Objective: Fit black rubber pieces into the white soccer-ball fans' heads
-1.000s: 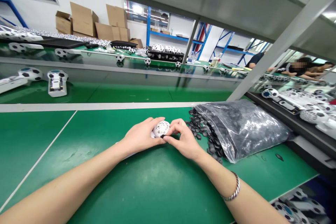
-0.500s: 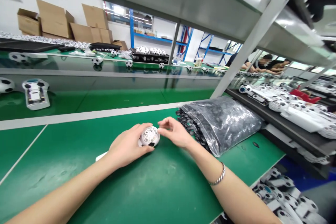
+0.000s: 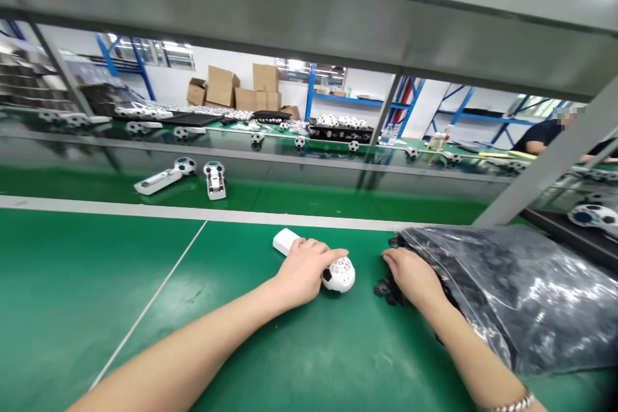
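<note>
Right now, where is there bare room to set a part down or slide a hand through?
On the green tabletop, between the left forearm and right forearm, and left of the thin white line up to the pale strip. The right is crowded: the right hand is at the black pieces beside the plastic bag.

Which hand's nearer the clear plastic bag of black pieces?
Right hand, at the open end of the bag; left hand farther left, on a white ball-headed device.

Glossy plastic bag (image 3: 545, 296), smooth tabletop (image 3: 217, 264)
</note>
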### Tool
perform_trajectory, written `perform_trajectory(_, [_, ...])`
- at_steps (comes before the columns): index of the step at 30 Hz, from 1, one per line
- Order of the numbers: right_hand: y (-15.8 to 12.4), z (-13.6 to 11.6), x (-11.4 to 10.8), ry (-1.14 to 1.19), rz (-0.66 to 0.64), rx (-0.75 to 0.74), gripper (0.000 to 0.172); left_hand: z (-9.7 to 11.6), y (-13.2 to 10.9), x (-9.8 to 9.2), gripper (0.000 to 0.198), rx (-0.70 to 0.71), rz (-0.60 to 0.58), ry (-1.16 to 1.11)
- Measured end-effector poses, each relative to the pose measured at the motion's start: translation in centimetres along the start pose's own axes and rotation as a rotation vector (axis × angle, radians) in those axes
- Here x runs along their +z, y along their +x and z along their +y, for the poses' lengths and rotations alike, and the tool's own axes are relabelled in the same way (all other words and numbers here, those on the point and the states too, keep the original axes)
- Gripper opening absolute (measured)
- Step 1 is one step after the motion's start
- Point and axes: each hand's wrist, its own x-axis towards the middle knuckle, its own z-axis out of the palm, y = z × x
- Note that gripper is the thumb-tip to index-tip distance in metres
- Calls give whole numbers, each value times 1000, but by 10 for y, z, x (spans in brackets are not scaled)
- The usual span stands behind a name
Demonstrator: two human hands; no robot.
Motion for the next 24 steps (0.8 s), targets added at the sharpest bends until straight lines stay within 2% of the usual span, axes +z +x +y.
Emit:
perform_trajectory(4, [1, 2, 2, 70, 13, 1, 30, -2, -1, 7, 64, 40, 22, -105])
perform_trajectory(8, [-4, -6, -1, 303, 18, -8, 23, -4, 0, 10, 61, 72, 23, -201])
perform_trajectory(12, [-11, -21, -10, 534, 23, -76, 17, -4, 0, 7, 63, 82, -19, -210])
perform_trajectory(19, [-19, -35, -18, 840, -15, -69, 16, 0, -1, 4, 74, 60, -60, -203])
perform_trajectory(24, [-24, -45, -25, 854, -56, -166, 10, -4, 1, 8, 75, 62, -55, -205])
